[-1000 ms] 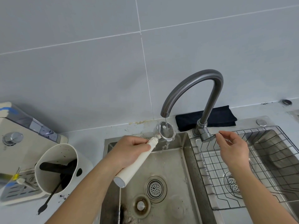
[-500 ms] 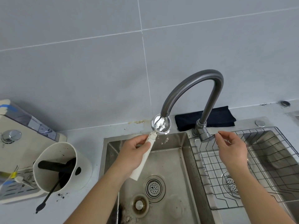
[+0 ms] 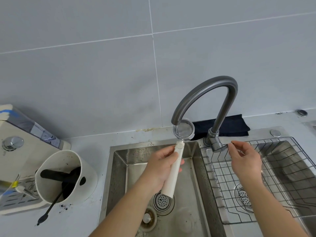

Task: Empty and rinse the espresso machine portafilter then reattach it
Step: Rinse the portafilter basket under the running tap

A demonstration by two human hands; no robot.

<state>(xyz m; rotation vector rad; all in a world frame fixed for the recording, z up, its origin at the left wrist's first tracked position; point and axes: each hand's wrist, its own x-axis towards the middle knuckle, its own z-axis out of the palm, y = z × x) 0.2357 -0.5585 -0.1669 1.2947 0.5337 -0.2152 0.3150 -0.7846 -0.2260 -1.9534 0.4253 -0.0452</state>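
Observation:
My left hand (image 3: 160,165) grips the white handle of the portafilter (image 3: 176,166). Its round metal basket (image 3: 184,130) faces me, tilted up right under the spout of the grey curved faucet (image 3: 205,93). No water stream is visible. My right hand (image 3: 244,159) hovers at the faucet's lever (image 3: 218,147), with fingertips touching its end and fingers loosely curled. At the far left stands the white espresso machine (image 3: 22,142), partly cut off by the frame edge.
A steel double sink (image 3: 119,168) lies below, with drains in both basins and a wire rack (image 3: 256,185) over the right one. A white knock box (image 3: 65,175) with a black bar and a black brush stands on the left counter. A dark cloth (image 3: 236,124) lies behind the faucet.
My left hand has raised the portafilter and turned it more upright, bringing the basket closer under the spout. The thin water stream seen a second ago is gone. My right hand stays at the lever.

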